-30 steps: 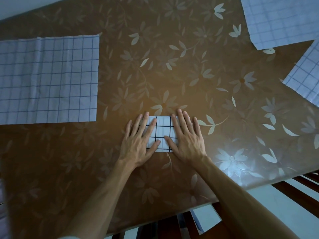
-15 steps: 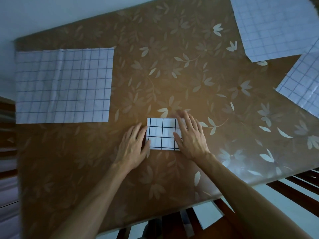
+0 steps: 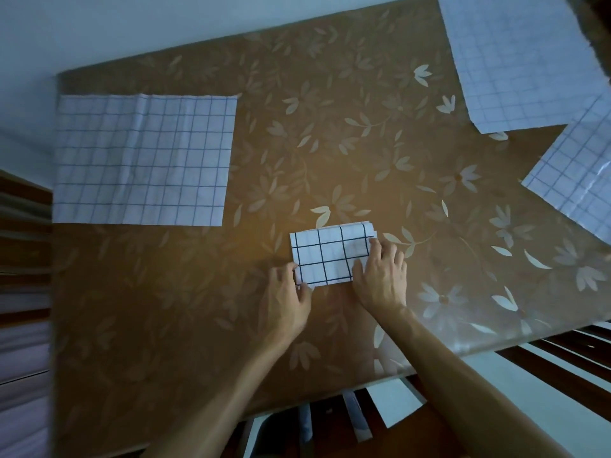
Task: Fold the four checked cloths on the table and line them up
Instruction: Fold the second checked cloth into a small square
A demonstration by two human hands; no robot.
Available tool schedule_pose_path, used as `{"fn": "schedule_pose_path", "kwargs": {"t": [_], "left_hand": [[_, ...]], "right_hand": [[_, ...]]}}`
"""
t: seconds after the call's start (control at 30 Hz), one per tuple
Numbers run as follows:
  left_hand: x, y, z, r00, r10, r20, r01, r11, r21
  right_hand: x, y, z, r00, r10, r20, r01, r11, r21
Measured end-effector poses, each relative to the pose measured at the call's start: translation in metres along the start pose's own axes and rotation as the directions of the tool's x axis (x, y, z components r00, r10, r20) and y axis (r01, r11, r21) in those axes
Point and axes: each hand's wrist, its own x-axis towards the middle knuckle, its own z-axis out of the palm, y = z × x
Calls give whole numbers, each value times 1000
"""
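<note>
A small folded white cloth with dark checks lies near the table's front middle. My left hand pinches its near left corner with curled fingers. My right hand grips its right end, fingers curled over the edge. Three more checked cloths lie flat and unfolded: one at the left, one at the far right corner, one at the right edge, partly cut off by the frame.
The brown table with a pale flower pattern has its front edge close to me. Dark wooden chair slats show below the front right edge. A pale wall runs along the far side.
My hands went from pressing flat on the folded cloth to gripping its two ends. The folded cloth now sits slightly tilted. The view has shifted so more of the table's left side shows.
</note>
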Motion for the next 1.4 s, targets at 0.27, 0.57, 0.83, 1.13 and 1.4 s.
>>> {"fn": "schedule_pose_path", "kwargs": {"t": [0.27, 0.57, 0.83, 1.13, 1.4], "left_hand": [[36, -57, -66, 992, 20, -124, -3, 992, 129], [124, -164, -141, 982, 153, -114, -83, 882, 464], [146, -208, -149, 971, 236, -32, -194, 864, 465], [114, -227, -147, 951, 308, 8, -276, 841, 466], [42, -217, -144, 919, 394, 31, -371, 832, 412]], "right_hand": [[11, -78, 12, 938, -345, 18, 346, 937, -48], [20, -223, 70, 874, -465, 144, 470, 883, -6], [32, -297, 97, 867, -421, 267, 446, 894, -41], [8, -278, 118, 873, -476, -110, 469, 879, -85], [-65, -273, 93, 907, -414, 80, 418, 908, -30]]}}
